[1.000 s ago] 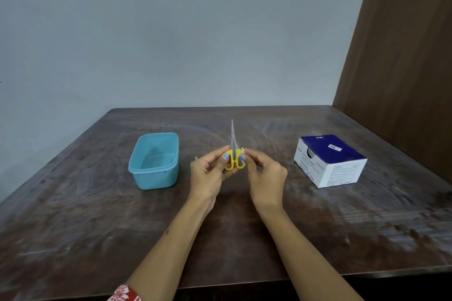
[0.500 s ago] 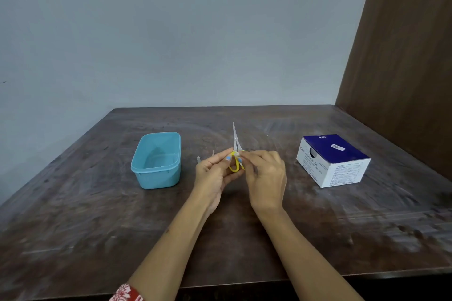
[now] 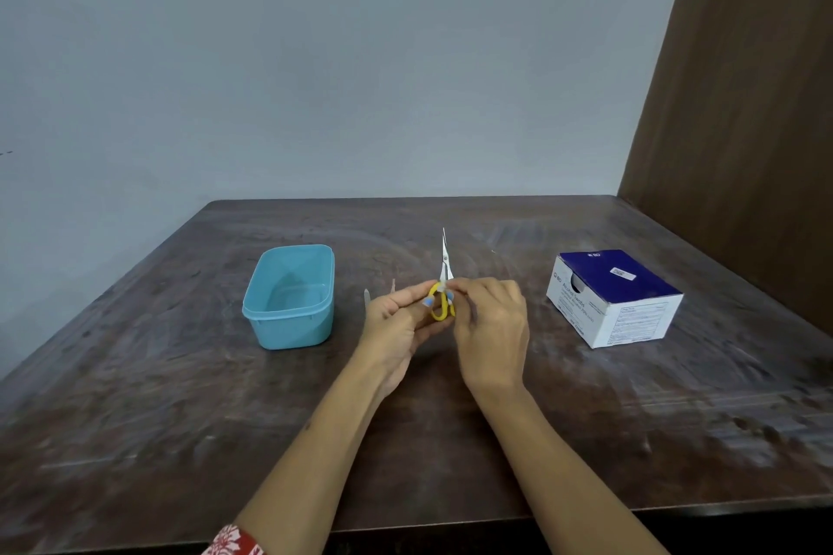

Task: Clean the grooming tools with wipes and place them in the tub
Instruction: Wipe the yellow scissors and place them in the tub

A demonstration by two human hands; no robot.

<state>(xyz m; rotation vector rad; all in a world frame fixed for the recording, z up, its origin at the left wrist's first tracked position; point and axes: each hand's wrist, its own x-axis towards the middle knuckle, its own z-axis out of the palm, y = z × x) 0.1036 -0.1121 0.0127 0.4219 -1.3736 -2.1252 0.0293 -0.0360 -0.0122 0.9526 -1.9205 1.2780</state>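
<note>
Small scissors (image 3: 444, 279) with yellow loop handles and slim, closed silver blades, held upright above the middle of the dark wooden surface (image 3: 450, 442), tips pointing away. Left hand (image 3: 399, 322): grip narrow, thumb and fingers pinching the yellow handles. Right hand (image 3: 491, 329): grip narrow too, fingertips pinched where blades met handles; whether a wipe sat under them could not be told. Blue tub (image 3: 293, 297) to the left, apart. White-and-navy swab box (image 3: 613, 297) off to the right.
</note>
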